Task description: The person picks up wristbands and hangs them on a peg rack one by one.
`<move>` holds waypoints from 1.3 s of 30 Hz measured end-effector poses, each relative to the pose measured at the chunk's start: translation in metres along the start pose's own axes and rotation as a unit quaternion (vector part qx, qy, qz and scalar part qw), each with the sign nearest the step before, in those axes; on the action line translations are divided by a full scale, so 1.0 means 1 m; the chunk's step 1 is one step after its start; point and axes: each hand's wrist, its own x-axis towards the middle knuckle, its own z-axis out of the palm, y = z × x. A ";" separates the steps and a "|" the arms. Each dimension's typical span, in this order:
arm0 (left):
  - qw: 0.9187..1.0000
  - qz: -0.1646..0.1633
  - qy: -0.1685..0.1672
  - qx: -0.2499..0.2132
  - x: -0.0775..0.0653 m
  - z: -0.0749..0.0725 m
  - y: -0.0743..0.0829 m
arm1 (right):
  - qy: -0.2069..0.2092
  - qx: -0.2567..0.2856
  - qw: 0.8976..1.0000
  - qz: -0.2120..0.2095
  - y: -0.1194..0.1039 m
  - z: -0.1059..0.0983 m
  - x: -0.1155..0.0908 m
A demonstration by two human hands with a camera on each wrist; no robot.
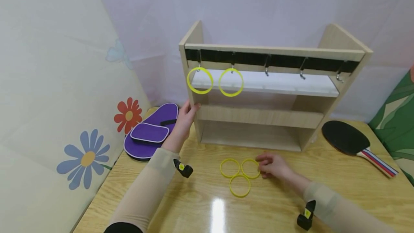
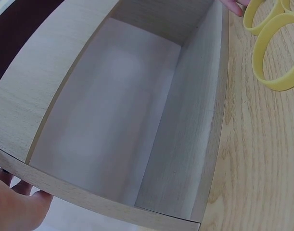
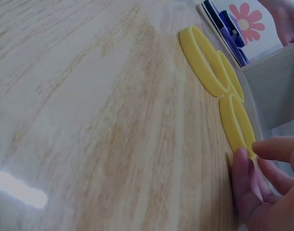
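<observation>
My left hand (image 1: pixel 185 118) holds the left side panel of a wooden shelf unit (image 1: pixel 258 115), its thumb at the front edge. In the left wrist view, the fingers (image 2: pixel 31 192) lie against the panel's outer face. Three yellow rings lie touching on the table: a right ring (image 1: pixel 251 168), a left ring (image 1: pixel 230 168) and a front ring (image 1: pixel 240 185). My right hand (image 1: pixel 275 166) pinches the right ring's near edge between thumb and index finger, as the right wrist view shows. Two more yellow rings, one left (image 1: pixel 200 81) and one beside it (image 1: pixel 231 82), hang from the shelf's leftmost hooks.
Three bare hooks, the nearest a metal hook (image 1: pixel 266 69), line the shelf's black strip (image 1: pixel 252 59) further right. A purple paddle case (image 1: pixel 150 132) lies beside my left forearm. Right of the shelf is a black table tennis paddle (image 1: pixel 345 137). A light cloth (image 1: pixel 258 6) hangs behind.
</observation>
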 end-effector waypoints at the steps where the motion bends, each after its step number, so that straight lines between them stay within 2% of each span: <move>1: 1.000 0.000 -0.001 0.000 0.000 0.000 0.000 | 0.002 -0.005 1.000 -0.001 0.000 0.001 0.000; 19: 1.000 -0.005 -0.008 0.000 0.002 -0.001 0.002 | 0.036 -0.026 0.999 0.019 -0.002 0.003 0.002; 29: 1.000 -0.011 -0.001 0.000 0.001 0.000 0.002 | 0.048 0.016 0.998 0.036 -0.002 0.002 0.000; 39: 1.000 -0.010 0.002 0.001 0.000 0.001 0.002 | 0.026 0.068 0.997 0.041 -0.001 -0.009 -0.003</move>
